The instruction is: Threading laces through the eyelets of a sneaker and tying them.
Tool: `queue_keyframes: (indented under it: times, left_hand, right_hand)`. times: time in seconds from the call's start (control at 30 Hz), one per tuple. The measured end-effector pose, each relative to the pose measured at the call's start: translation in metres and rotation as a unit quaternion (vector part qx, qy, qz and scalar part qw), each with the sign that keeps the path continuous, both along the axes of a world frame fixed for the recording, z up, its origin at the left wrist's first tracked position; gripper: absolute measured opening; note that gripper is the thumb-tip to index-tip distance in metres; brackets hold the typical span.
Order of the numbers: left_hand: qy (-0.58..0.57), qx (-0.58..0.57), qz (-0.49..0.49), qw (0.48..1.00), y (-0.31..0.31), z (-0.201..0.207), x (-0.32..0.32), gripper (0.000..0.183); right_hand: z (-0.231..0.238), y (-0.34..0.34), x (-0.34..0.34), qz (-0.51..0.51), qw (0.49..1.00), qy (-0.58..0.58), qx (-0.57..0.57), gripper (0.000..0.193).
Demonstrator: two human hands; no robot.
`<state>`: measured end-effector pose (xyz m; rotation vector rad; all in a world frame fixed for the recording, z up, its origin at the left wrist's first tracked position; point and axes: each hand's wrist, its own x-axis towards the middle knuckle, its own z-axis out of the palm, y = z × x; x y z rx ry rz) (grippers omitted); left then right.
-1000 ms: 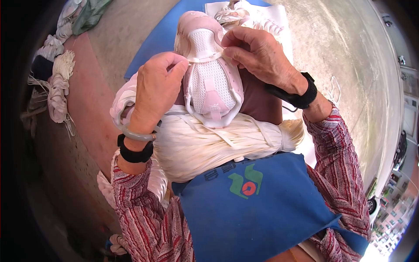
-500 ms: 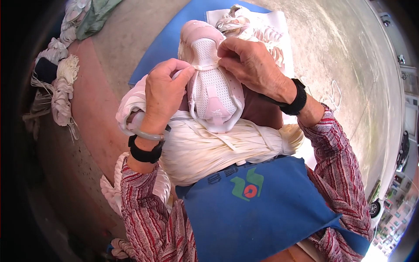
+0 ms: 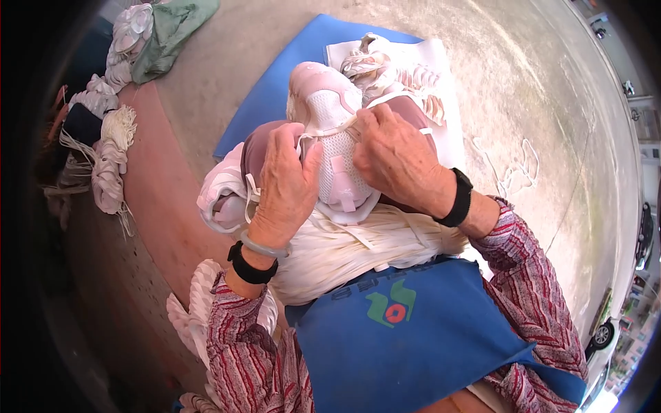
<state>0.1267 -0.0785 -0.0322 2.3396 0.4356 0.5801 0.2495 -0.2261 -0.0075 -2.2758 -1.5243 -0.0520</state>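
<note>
A pink and white shoe upper (image 3: 339, 165) with a mesh tongue rests over my lap, its rounded toe pointing away from me. A thin white shoelace (image 3: 330, 131) crosses its throat. On the left edge of the upper, my left hand (image 3: 286, 179) has its fingers curled about the lace, the thumb a little apart from the index finger. A loose lace length (image 3: 252, 196) hangs beside that hand's outer edge. My right hand (image 3: 403, 165) pinches the lace at the upper's right edge, its fingertips partly hidden by the knuckles.
Under the upper lies a thick bundle of cream laces (image 3: 344, 248), above my blue apron (image 3: 406, 337). Another upper (image 3: 224, 193) sits by my left knee. Several uppers (image 3: 392, 65) are piled on white sheeting ahead. More bundles (image 3: 110, 158) lie on the left floor.
The view has shifted, so the scene sits lower. My left thumb has parted from the index finger. My right hand has moved toward me along the upper's edge and is more curled.
</note>
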Motion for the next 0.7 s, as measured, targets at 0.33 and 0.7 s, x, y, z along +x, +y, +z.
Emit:
queue_keyframes:
  times: [0.33, 0.7]
  left_hand:
    - [-0.053, -0.028, 0.036, 0.998, -0.027, -0.027, 0.031, 0.027]
    - [-0.074, -0.029, 0.065, 0.995, -0.029, -0.027, 0.046, 0.022]
  right_hand:
    - [-0.016, -0.001, 0.004, -0.002, 0.999, 0.026, -0.048, 0.023]
    - [-0.023, 0.004, 0.038, 0.112, 0.985, 0.128, 0.029, 0.023]
